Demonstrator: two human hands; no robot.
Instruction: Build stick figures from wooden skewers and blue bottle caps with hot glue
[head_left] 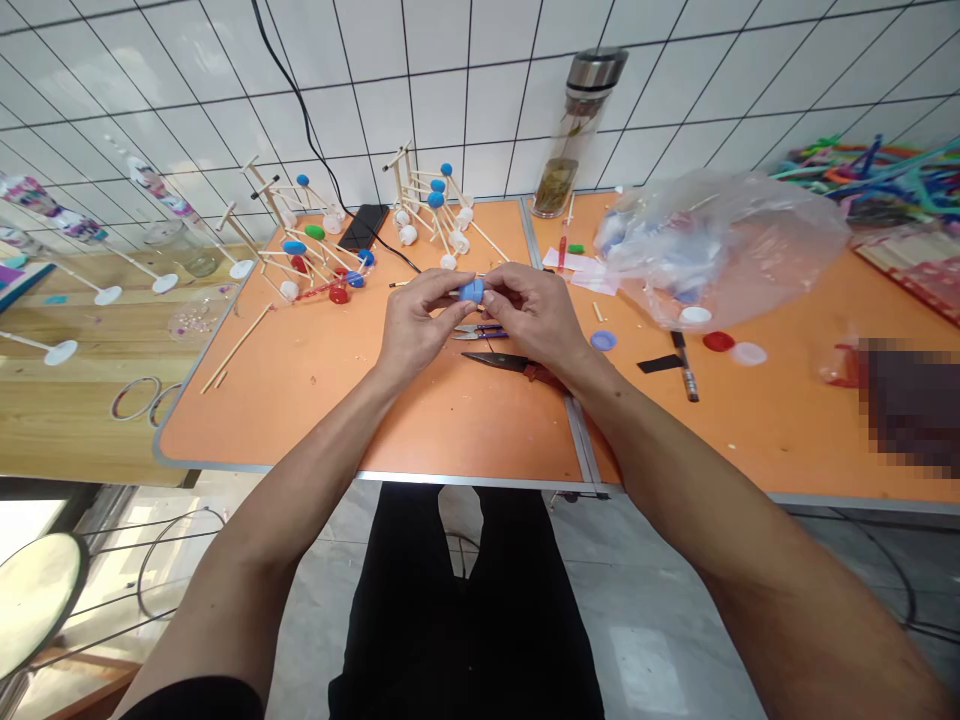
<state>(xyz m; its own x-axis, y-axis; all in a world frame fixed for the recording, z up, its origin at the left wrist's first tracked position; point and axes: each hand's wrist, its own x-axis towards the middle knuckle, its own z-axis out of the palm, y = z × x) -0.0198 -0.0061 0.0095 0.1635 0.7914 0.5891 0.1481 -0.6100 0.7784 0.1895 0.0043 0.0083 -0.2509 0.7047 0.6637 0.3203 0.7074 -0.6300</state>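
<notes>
Between the fingertips of both hands is a blue bottle cap (472,291), held above the middle of the orange table (420,430). My left hand (416,318) pinches it from the left, and my right hand (534,312) grips its right side. A thin pale stick seems to meet the cap, though fingers hide most of it. Just below the hands lie small thread snips (480,331) and a knife (495,360), its red handle partly under my right wrist. Behind my hands stands a stick frame with blue and white caps (436,200).
Another stick frame with coloured caps (315,232) stands left, near a black phone (364,228). At the back is a glass tea bottle (562,150). On the right are a plastic bag of caps (720,250), a marker (686,368) and loose caps (603,341).
</notes>
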